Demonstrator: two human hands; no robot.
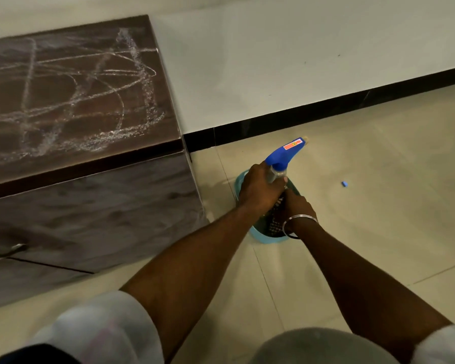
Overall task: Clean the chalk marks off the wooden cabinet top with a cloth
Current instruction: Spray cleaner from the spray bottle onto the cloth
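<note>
The wooden cabinet top (95,85) occupies the upper left of the view. White chalk marks (132,52) cover it in crossing lines and loops, from the far edge to the near edge. The cabinet front (90,211) below it carries a dark curved handle (8,249) at the lower left.

Both hands are low over a light-blue basket (260,236) that stands on the tiled floor (378,219), just beside the cabinet's right corner.

- Left hand (258,189): clenched round the clear neck of a spray bottle (281,156). The bottle's blue trigger head points up and away from the person, toward the black skirting (326,103), and bears a red label.
- Right hand (298,206): reaches into the basket with fingers curled downward, touching a dark dotted material (275,216) inside. Whether the fingers grasp this material cannot be determined, nor whether it is the cloth. A metal bangle (300,219) sits on this wrist.

A small blue piece (344,183) — too small to identify — lies on the floor to the right of the basket, well apart from it.
</note>
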